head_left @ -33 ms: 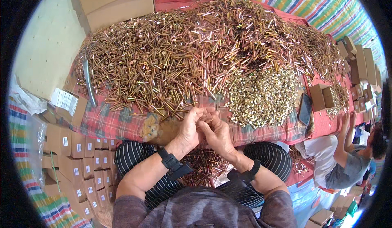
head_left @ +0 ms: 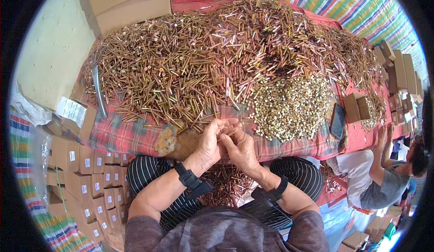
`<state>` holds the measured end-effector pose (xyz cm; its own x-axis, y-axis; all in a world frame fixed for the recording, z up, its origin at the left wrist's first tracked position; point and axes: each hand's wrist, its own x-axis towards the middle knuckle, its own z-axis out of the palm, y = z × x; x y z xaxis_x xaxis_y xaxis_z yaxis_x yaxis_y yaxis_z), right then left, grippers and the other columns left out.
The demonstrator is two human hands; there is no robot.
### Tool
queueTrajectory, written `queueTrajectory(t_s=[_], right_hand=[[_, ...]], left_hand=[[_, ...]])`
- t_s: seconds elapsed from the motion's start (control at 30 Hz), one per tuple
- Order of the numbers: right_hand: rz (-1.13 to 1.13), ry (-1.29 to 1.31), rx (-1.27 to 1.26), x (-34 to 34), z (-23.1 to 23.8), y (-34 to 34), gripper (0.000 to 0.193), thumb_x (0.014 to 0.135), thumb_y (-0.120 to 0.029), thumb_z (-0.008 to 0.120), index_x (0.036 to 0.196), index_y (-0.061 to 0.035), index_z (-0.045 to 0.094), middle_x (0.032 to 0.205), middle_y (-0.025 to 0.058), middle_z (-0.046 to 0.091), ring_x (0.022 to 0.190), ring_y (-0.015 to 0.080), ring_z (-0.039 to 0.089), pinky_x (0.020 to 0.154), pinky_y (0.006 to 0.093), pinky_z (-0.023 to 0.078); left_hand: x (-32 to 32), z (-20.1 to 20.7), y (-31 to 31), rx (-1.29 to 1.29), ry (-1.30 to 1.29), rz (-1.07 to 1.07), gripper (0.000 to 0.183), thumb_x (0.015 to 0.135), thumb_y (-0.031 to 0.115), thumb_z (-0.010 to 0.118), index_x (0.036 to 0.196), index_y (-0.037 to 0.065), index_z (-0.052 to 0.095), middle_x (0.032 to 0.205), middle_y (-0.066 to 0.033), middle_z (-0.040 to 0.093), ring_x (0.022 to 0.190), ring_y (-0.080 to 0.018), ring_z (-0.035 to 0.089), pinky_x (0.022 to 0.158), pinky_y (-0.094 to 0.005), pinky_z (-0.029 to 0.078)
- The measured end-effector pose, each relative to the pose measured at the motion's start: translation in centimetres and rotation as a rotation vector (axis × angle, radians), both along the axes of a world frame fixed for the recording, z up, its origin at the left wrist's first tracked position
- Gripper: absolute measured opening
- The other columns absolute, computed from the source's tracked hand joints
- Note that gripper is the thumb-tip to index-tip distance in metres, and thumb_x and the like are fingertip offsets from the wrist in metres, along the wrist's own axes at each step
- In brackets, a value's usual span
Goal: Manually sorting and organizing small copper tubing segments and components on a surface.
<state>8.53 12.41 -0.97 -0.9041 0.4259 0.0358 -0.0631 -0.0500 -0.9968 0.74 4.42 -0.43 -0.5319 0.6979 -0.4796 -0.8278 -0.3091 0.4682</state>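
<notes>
My left hand [head_left: 210, 140] and my right hand [head_left: 242, 150] meet at the front edge of the table, thumbs and fingers bent inward and pressed together. Whatever they pinch between the fingertips is too small and covered to make out. Just beyond my hands spreads a large heap of copper and gold coloured metal rods [head_left: 190, 76], which look like bolts. To the right of my hands lies a pile of small shiny pale-gold pieces [head_left: 291, 109], which look like nuts. A red plaid cloth [head_left: 117, 132] covers the table under them.
A curved metal bar [head_left: 97, 91] lies at the heap's left end. A dark phone [head_left: 337, 121] and an open carton [head_left: 356, 107] sit right of the small pieces. Labelled cartons [head_left: 86, 179] are stacked at lower left. More rods [head_left: 226, 182] lie between my knees. Another person [head_left: 384, 179] works at far right.
</notes>
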Motion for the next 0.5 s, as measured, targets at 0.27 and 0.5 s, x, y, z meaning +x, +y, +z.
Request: queueTrajectory(t_s=[0.27,0.5], right_hand=[[0.068,-0.181,-0.256,-0.6,1.3,2.1,0.014,0.09,-0.008,0.057,0.1,0.0023,0.058,0.084,0.0042,0.062,0.072,0.0077,0.054,0.063,0.0227,0.045],[0.013,-0.237,-0.241,-0.1,3.5,3.6,0.02,0.096,-0.012,0.044,0.105,0.0042,0.051,0.087,0.0076,0.06,0.068,0.0119,0.059,0.061,0.0241,0.049]], left_hand=[[0.0,0.7,-0.3,-0.073,0.201,-0.044,0.034,0.092,0.027,0.047,0.11,0.002,0.06,0.1,-0.006,0.061,0.09,-0.0156,0.058,0.085,-0.0316,0.047],[-1.1,-0.2,-1.2,-0.105,0.219,-0.112,0.021,0.088,0.013,0.06,0.106,0.001,0.062,0.092,-0.0035,0.062,0.076,-0.0099,0.056,0.065,-0.0206,0.046]])
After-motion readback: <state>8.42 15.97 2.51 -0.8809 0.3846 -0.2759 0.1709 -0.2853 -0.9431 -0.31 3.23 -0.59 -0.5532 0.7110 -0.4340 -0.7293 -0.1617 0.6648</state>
